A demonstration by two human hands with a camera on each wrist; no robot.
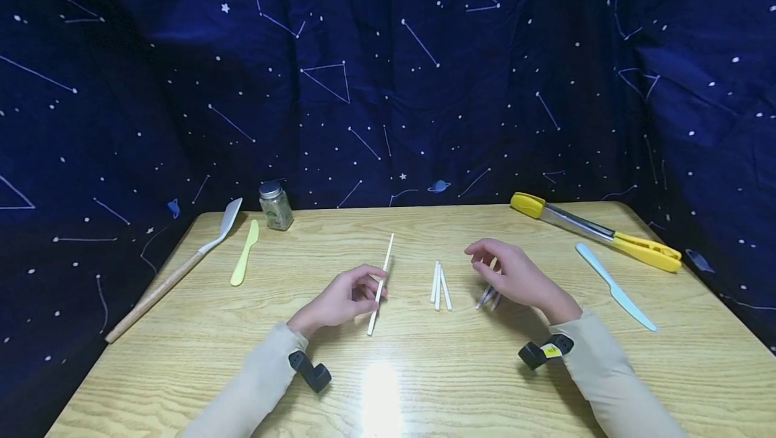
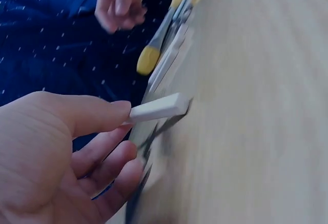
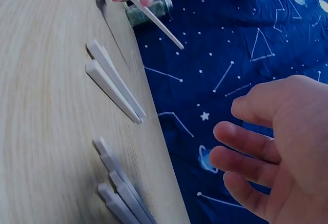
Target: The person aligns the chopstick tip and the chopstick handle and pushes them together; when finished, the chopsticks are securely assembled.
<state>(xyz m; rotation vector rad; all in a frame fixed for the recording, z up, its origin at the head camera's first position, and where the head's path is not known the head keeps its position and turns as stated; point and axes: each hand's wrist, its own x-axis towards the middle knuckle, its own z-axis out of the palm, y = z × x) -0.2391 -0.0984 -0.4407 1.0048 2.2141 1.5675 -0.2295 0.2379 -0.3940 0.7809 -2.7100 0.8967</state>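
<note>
My left hand (image 1: pixel 342 298) pinches a long, thin, square-ended white stick (image 1: pixel 389 253) between thumb and fingers. In the left wrist view the near end of this stick (image 2: pixel 161 107) juts past the thumb, close over the tabletop. My right hand (image 1: pixel 515 275) hovers with loosely bent fingers and holds nothing. Below it lies a small bunch of white sticks (image 1: pixel 483 297), partly hidden in the head view but plain in the right wrist view as a bunch (image 3: pixel 125 193). Between the hands, three short white sticks (image 1: pixel 437 286) lie side by side on the table.
On the left lie a wooden-handled spatula (image 1: pixel 176 274) and a yellow knife (image 1: pixel 245 255), near a lidded spice jar (image 1: pixel 277 209). On the right are yellow-ended tongs (image 1: pixel 578 223) and a light blue knife (image 1: pixel 615 288). A starry dark blue cloth (image 1: pixel 388 87) hangs behind the wooden table (image 1: pixel 461 377).
</note>
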